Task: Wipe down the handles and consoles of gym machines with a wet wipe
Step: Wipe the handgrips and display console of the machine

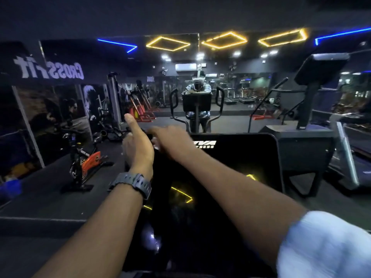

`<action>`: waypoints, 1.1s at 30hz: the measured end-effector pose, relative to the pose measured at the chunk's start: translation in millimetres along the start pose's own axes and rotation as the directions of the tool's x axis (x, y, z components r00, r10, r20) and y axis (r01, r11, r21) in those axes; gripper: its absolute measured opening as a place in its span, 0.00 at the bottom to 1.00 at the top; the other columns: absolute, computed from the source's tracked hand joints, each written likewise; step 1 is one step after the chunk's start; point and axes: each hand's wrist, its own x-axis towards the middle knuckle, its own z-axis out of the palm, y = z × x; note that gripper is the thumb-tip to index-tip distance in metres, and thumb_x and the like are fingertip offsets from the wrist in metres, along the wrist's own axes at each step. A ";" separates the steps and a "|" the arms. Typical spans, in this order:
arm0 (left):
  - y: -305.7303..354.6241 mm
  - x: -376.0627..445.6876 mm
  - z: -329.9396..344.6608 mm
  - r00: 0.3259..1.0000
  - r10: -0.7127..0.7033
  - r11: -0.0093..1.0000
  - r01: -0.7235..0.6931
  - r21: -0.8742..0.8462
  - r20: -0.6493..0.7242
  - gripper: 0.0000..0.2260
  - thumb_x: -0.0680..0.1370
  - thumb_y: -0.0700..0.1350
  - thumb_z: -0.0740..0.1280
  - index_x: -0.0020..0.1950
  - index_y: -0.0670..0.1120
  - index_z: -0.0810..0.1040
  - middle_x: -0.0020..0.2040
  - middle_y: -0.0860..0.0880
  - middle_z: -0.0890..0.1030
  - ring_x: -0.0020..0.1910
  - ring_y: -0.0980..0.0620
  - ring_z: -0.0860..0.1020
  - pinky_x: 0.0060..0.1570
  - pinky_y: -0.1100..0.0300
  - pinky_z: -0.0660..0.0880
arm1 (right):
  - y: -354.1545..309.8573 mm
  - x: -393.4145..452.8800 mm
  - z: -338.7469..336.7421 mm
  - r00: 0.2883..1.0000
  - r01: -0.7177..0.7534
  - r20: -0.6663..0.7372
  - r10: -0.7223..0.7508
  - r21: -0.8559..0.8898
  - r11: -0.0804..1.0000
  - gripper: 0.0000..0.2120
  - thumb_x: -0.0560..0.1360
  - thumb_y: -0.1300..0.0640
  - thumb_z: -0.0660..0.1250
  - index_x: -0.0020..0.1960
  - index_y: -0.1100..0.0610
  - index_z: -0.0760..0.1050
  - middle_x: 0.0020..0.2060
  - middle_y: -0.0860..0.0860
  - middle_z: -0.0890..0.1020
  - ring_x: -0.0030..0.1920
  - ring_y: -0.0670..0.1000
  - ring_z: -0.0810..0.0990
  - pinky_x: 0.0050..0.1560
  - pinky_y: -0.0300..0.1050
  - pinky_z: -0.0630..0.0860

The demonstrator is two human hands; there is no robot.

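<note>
At the console's (230, 167) top left corner both hands meet. The left hand (138, 149), thumb raised, seems to steady that corner, likely so the screen holds firm; whether its fingers grasp the edge I cannot tell. The right hand (170, 141) is blurred, reaching across to the same corner; a wipe is not clearly visible under it. No containers show.

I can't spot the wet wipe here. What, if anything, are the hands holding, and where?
Cannot be told. The left hand grips the console's top left corner; the blurred right hand lies beside it, no wipe clearly visible.
</note>
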 end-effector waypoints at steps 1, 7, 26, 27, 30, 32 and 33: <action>-0.5 2.4 5.5 0.999 -0.028 0.999 0.028 0.018 -0.027 0.41 0.75 0.77 0.40 0.41 0.45 0.77 0.49 0.43 0.81 0.51 0.42 0.78 0.57 0.47 0.73 | -3.6 0.3 0.2 1.000 0.026 0.007 -0.026 0.005 1.000 0.22 0.79 0.53 0.63 0.72 0.50 0.67 0.52 0.57 0.83 0.53 0.60 0.82 0.47 0.52 0.78; -16.5 -3.5 12.4 0.996 0.092 0.964 -0.087 0.252 -0.007 0.48 0.76 0.75 0.39 0.74 0.38 0.70 0.78 0.41 0.66 0.78 0.40 0.62 0.78 0.39 0.54 | 80.3 -93.4 -37.2 0.979 -0.191 -0.095 0.180 -0.129 0.973 0.19 0.78 0.61 0.61 0.68 0.54 0.73 0.59 0.52 0.81 0.57 0.55 0.80 0.55 0.49 0.76; -23.1 -48.1 44.5 0.584 0.479 0.358 -0.811 0.462 0.655 0.29 0.81 0.55 0.45 0.78 0.44 0.64 0.79 0.47 0.65 0.80 0.49 0.57 0.79 0.44 0.40 | 139.8 -127.8 -45.0 0.939 -0.343 -0.068 0.337 -0.254 0.904 0.26 0.81 0.40 0.47 0.65 0.55 0.71 0.60 0.54 0.78 0.60 0.57 0.75 0.57 0.52 0.68; -23.5 -51.9 47.5 0.568 0.486 0.342 -0.823 0.453 0.665 0.30 0.80 0.54 0.45 0.79 0.43 0.64 0.79 0.47 0.65 0.80 0.49 0.57 0.80 0.44 0.40 | 126.3 -114.6 -39.0 0.962 -0.269 -0.025 0.272 -0.266 0.926 0.26 0.81 0.41 0.46 0.66 0.55 0.71 0.61 0.55 0.78 0.60 0.58 0.75 0.56 0.51 0.68; -27.0 -56.4 50.1 0.547 0.507 0.305 -0.837 0.454 0.666 0.30 0.79 0.52 0.45 0.79 0.42 0.63 0.80 0.46 0.64 0.80 0.49 0.57 0.80 0.45 0.41 | 95.2 -92.3 -23.2 0.996 -0.083 0.001 0.085 -0.217 0.973 0.21 0.83 0.47 0.50 0.70 0.55 0.67 0.62 0.55 0.77 0.61 0.58 0.75 0.61 0.55 0.69; -28.7 -55.8 49.4 0.551 0.507 0.308 -0.834 0.458 0.663 0.30 0.79 0.52 0.46 0.79 0.42 0.63 0.80 0.46 0.64 0.80 0.49 0.57 0.80 0.45 0.41 | 108.5 -104.2 -29.4 0.991 -0.130 -0.047 0.124 -0.184 0.974 0.19 0.83 0.48 0.51 0.70 0.54 0.67 0.62 0.54 0.77 0.61 0.57 0.75 0.62 0.55 0.68; -28.5 -55.9 48.7 0.553 0.502 0.318 -0.833 0.453 0.665 0.30 0.79 0.52 0.46 0.79 0.42 0.63 0.80 0.46 0.64 0.80 0.50 0.57 0.80 0.45 0.41 | 122.2 -116.9 -30.8 0.981 -0.190 -0.079 0.179 -0.173 0.966 0.18 0.83 0.48 0.51 0.69 0.53 0.68 0.62 0.53 0.77 0.61 0.56 0.74 0.63 0.54 0.67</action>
